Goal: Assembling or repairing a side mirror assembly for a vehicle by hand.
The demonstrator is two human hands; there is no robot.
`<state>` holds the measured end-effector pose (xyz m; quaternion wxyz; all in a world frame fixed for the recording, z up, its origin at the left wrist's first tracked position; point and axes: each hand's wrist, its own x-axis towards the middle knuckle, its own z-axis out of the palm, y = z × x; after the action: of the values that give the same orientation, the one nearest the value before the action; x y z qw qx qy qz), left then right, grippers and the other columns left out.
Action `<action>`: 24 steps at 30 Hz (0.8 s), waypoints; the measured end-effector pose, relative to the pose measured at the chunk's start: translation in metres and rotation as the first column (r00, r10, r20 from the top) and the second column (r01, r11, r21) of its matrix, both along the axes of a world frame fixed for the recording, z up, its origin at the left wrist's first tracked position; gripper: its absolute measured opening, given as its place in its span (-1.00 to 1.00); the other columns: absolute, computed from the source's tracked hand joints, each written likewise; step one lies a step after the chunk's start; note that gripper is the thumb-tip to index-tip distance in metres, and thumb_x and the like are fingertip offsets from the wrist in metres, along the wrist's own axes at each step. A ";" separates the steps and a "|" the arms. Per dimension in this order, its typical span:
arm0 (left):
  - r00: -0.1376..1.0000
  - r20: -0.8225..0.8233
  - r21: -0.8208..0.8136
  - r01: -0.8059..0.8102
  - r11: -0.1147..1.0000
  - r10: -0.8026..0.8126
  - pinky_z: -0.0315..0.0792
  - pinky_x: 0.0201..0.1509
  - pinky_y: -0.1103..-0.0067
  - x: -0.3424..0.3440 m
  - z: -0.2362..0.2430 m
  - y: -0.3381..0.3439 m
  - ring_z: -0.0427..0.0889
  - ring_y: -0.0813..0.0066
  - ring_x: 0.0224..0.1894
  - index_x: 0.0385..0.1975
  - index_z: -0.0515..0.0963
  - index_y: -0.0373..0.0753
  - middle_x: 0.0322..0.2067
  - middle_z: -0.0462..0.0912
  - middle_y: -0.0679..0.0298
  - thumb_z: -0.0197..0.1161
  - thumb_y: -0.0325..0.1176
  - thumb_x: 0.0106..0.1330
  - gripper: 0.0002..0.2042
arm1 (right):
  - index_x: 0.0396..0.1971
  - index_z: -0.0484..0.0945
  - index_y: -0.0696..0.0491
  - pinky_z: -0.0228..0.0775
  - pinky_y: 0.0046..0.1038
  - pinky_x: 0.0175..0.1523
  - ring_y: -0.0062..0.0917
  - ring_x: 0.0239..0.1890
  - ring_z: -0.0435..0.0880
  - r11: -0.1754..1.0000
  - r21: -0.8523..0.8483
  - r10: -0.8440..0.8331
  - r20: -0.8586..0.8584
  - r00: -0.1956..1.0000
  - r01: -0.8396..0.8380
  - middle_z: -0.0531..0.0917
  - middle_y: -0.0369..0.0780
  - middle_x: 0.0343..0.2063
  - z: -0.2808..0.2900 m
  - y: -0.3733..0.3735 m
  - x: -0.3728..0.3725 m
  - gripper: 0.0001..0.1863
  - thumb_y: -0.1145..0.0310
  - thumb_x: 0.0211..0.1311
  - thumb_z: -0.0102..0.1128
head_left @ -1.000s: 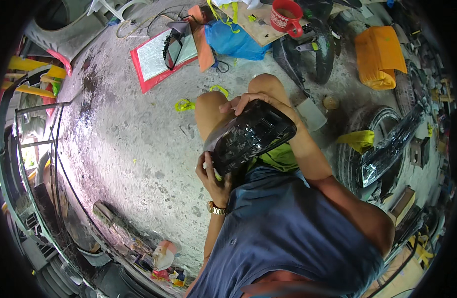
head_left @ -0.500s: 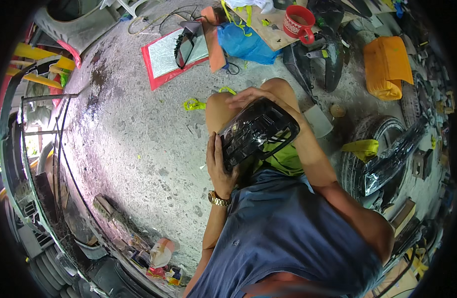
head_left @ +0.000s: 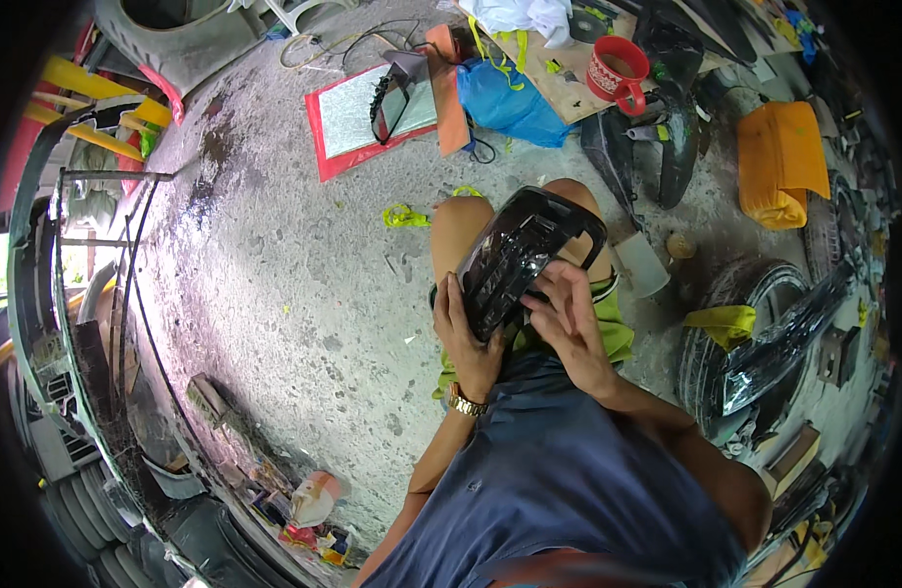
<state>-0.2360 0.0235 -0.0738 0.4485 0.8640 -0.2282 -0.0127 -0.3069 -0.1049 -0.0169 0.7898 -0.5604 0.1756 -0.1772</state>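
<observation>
A glossy black car side-mirror housing [head_left: 510,257] lies tilted over my lap, its frame opening toward the upper right. My left hand [head_left: 466,338] grips its lower left end, fingers on the outer face and thumb toward the near side. A metal-band watch [head_left: 467,401] is on that wrist. My right hand [head_left: 575,328] is at the housing's near right edge, with bent fingers spread apart and nothing visible between them. Whether its fingertips touch the edge I cannot tell. My bare knees [head_left: 463,227] show behind the housing.
Ahead, a dark mirror part [head_left: 390,106] lies on a silver sheet [head_left: 348,116] with red edging. A red mug [head_left: 610,73] stands on a board [head_left: 559,88] by a blue plastic bag [head_left: 510,103]. An orange bundle [head_left: 779,162] and a tyre [head_left: 701,343] are at right; a metal frame [head_left: 59,294] is at left.
My right hand has come off the housing's far side and moved to its near right edge. The left hand keeps its grip. The whole view has shifted slightly.
</observation>
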 end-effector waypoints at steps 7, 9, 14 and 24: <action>0.997 0.054 0.074 0.041 0.996 -0.045 -0.01 0.43 0.27 -0.019 -0.002 -0.003 0.07 -0.03 0.39 0.39 0.09 -0.22 0.35 0.08 -0.07 0.39 -0.32 0.00 -0.11 | 0.13 0.22 -0.03 0.40 -0.53 0.06 -0.69 0.05 0.44 0.865 0.466 -0.197 -0.022 0.980 0.185 0.44 -0.31 0.03 -0.004 -0.002 0.012 -0.60 0.46 0.37 0.08; 0.985 0.056 0.035 0.161 0.986 -0.163 0.00 0.41 0.22 -0.011 0.001 0.008 0.11 -0.04 0.37 0.38 0.10 -0.26 0.33 0.13 -0.09 0.40 -0.19 0.03 -0.11 | 0.13 0.29 -0.02 0.43 -0.58 0.00 -0.69 -0.03 0.50 0.879 0.420 -0.225 -0.058 0.973 0.228 0.51 -0.32 -0.02 -0.006 -0.008 0.013 -0.61 0.46 0.35 0.11; 0.908 -0.121 -0.188 0.375 0.908 -0.400 0.11 0.37 0.28 0.050 0.016 0.000 0.29 0.00 0.27 0.35 0.16 -0.34 0.25 0.27 -0.09 0.42 -0.04 0.05 -0.10 | 0.06 0.46 0.04 0.40 -0.61 0.02 -0.75 -0.06 0.53 0.867 0.458 -0.226 0.008 0.974 0.197 0.59 -0.35 -0.10 -0.014 -0.009 0.014 -0.69 0.46 0.34 0.14; 0.655 -0.333 -0.480 0.501 0.720 -0.678 -0.08 0.48 0.40 0.078 0.004 -0.025 0.04 0.22 0.44 0.42 -0.07 -0.35 0.40 0.05 -0.01 0.49 -0.25 0.01 0.03 | 0.19 0.38 0.07 0.30 -0.61 0.13 -0.72 -0.02 0.47 0.924 0.363 -0.100 -0.079 0.992 0.122 0.54 -0.35 -0.03 -0.016 -0.012 0.002 -0.59 0.40 0.37 0.12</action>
<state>-0.1583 -0.0019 -0.0702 0.6054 0.6136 -0.3785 -0.3371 -0.3047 -0.1170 -0.0328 0.8637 -0.3969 0.2605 -0.1689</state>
